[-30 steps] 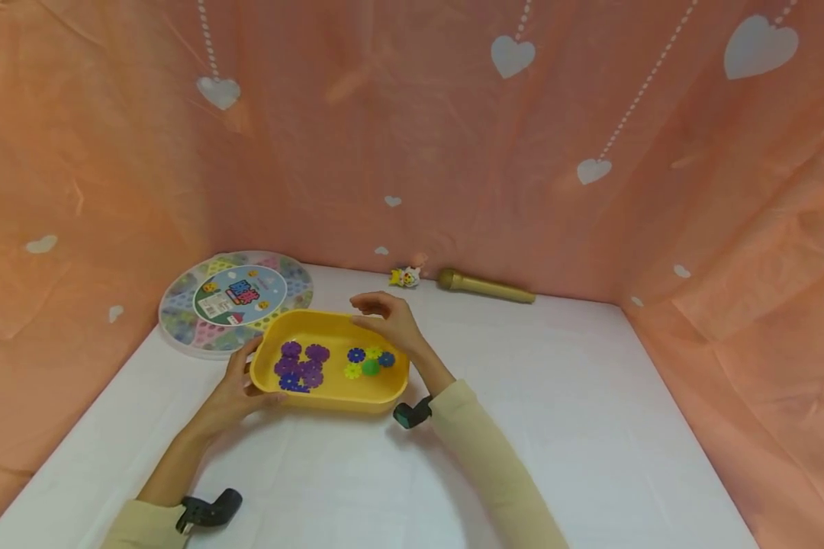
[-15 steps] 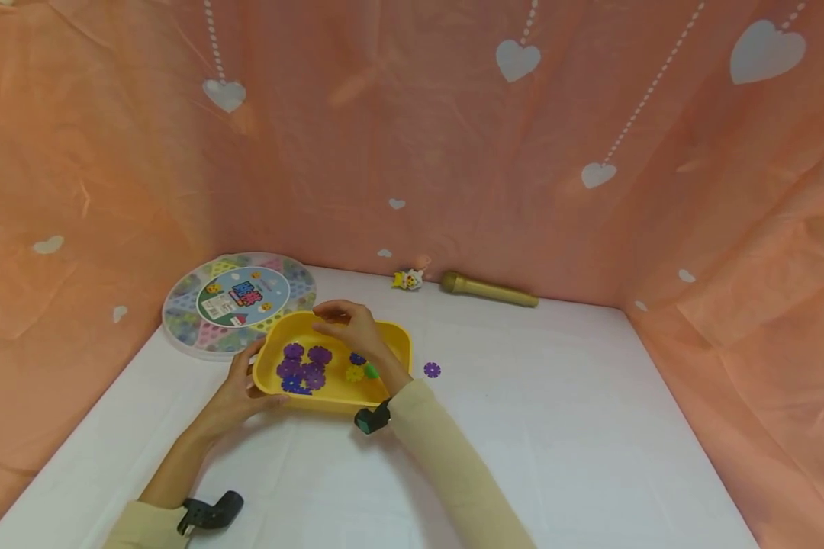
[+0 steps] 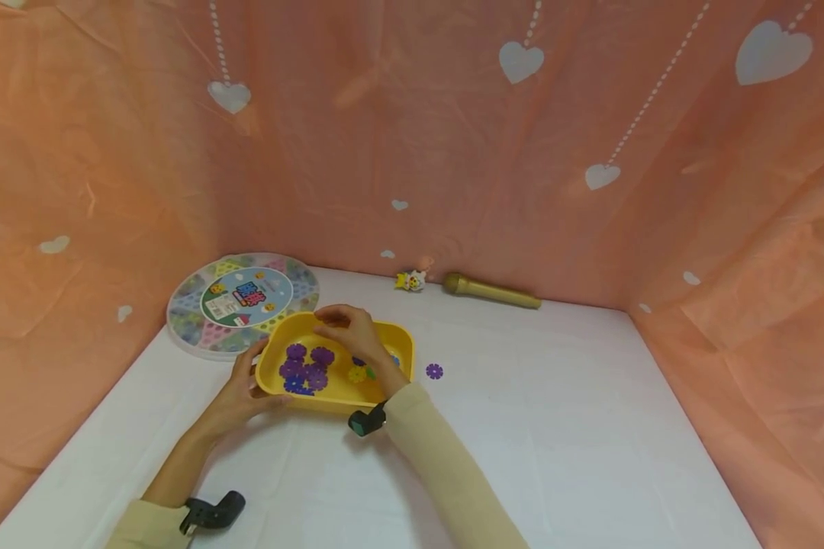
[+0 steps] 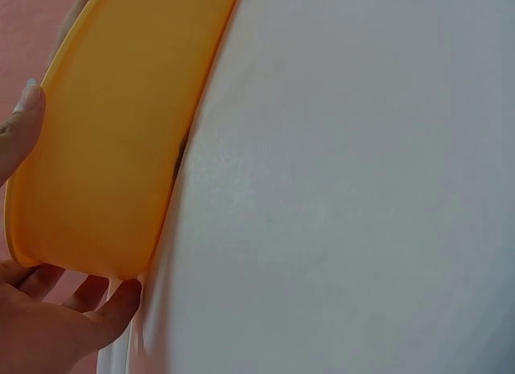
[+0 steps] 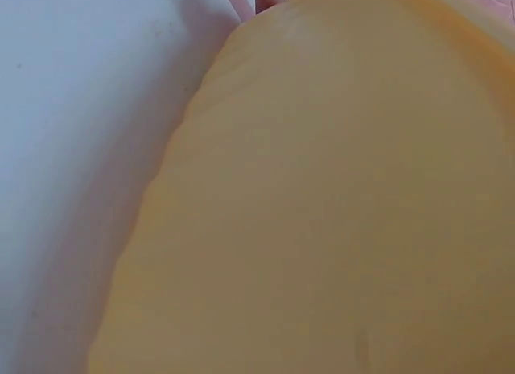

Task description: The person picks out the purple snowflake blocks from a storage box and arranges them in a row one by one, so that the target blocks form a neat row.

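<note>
White counter (image 3: 556,412); peach heart-print drape (image 3: 439,152). Left hand (image 3: 236,390): gripping yellow tray (image 3: 343,387). Right hand (image 3: 357,334): above tray, thumb and fingers parted, hiding some discs (image 3: 357,374). Beyond hands: gold microphone (image 3: 493,291).

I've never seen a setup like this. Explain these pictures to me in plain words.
There is no machine doing the work here, just a person's two bare hands. The widest picture comes from a camera on the head, looking forward and down. The other two come from the small black cameras worn on the wrists: the left shows the tray's side up close, and the right is mostly filled by what seems to be its wall.

On the white table, the left hand grips one end of a yellow tray holding colored discs. The right hand is over the tray; I cannot tell whether it holds anything.

A purple disc lies outside. Farther back are a round box, a little figure and a gold microphone.
</note>
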{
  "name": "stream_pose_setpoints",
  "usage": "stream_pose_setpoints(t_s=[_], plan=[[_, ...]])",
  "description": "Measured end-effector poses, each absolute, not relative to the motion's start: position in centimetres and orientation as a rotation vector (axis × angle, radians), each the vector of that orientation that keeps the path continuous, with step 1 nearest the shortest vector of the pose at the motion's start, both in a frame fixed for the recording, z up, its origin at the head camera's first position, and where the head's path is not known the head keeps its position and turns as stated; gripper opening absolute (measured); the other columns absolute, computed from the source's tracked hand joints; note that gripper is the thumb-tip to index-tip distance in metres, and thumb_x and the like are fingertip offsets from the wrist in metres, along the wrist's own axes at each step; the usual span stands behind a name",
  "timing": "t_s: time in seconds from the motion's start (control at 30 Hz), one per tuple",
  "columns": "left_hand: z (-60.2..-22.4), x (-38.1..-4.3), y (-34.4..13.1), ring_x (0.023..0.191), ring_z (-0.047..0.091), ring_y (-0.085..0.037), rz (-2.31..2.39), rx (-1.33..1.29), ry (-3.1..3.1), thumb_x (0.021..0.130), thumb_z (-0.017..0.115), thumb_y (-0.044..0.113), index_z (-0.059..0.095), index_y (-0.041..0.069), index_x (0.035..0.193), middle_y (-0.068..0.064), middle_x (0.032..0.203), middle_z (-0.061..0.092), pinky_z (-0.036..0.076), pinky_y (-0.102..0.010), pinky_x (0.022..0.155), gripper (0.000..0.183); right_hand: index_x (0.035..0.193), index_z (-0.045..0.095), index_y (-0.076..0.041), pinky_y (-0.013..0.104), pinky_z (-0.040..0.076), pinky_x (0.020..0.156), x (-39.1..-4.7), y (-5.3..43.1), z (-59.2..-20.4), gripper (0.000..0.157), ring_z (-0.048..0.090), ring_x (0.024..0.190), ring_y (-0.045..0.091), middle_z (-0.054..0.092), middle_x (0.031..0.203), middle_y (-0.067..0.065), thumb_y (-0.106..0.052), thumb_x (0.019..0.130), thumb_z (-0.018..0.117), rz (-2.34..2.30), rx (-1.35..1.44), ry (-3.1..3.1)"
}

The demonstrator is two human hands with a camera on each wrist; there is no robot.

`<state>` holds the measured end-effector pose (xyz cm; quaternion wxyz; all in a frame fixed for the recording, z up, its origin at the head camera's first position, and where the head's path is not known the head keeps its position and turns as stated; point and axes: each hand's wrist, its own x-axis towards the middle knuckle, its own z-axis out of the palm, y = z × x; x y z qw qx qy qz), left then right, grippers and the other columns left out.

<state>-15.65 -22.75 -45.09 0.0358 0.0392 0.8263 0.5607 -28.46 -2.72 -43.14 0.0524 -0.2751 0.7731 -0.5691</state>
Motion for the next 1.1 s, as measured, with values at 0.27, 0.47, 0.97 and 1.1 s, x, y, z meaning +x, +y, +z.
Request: stream_pose_setpoints(t_s=[0.27,0.47,0.97,1.1], plan=[[-45.1,-15.6,-22.7,0.129,0.024,-0.047,1.713,0.104,2.54,0.08,0.075,0.025,-0.001,0.014,0.15,-0.021,0.151,0.002,0.035,-0.055,0.102,0.104,0.108,0.068,-0.009,0.016,0.05,0.084,-28.7,-2.8,-43.5,0.026,0.061,0.091,0.006,0.067,0.104,0.001,-0.02,0.084,0.069,-1.668,-0.812,2.385],[-45.1,-15.6,-22.7,0.129,0.025,-0.047,1.709,0.104,2.539,0.08,0.075,0.025,0.0,0.013,0.15,-0.022,0.151,0.002,0.035,-0.053,0.101,0.103,0.108,0.069,-0.008,0.015,0.052,0.08,-28.5,-2.8,-43.7,0.025,0.062,0.088,0.006,0.068,0.102,0.002,-0.017,0.085,0.068,-1.6,-0.858,2.374],[-45.0,-15.8,-22.7,0.13,0.023,-0.047,1.686,0.079,2.553,0.078,0.076,0.027,-0.001,0.014,0.15,-0.021,0.152,0.001,0.035,-0.055,0.102,0.106,0.115,0.064,-0.005,0.014,0.047,0.09,-28.9,-3.0,-44.5,0.032,0.06,0.101,0.009,0.066,0.111,0.003,-0.007,0.083,0.069,-1.083,-1.024,2.416],[-45.2,-15.8,-22.7,0.131,0.021,-0.048,1.69,0.087,2.557,0.077,0.077,0.025,0.0,0.012,0.15,-0.022,0.152,0.001,0.034,-0.054,0.103,0.107,0.115,0.064,-0.007,0.014,0.045,0.092,-28.8,-2.8,-44.6,0.032,0.058,0.1,0.007,0.066,0.11,0.0,-0.008,0.083,0.069,-1.004,-1.019,2.426]])
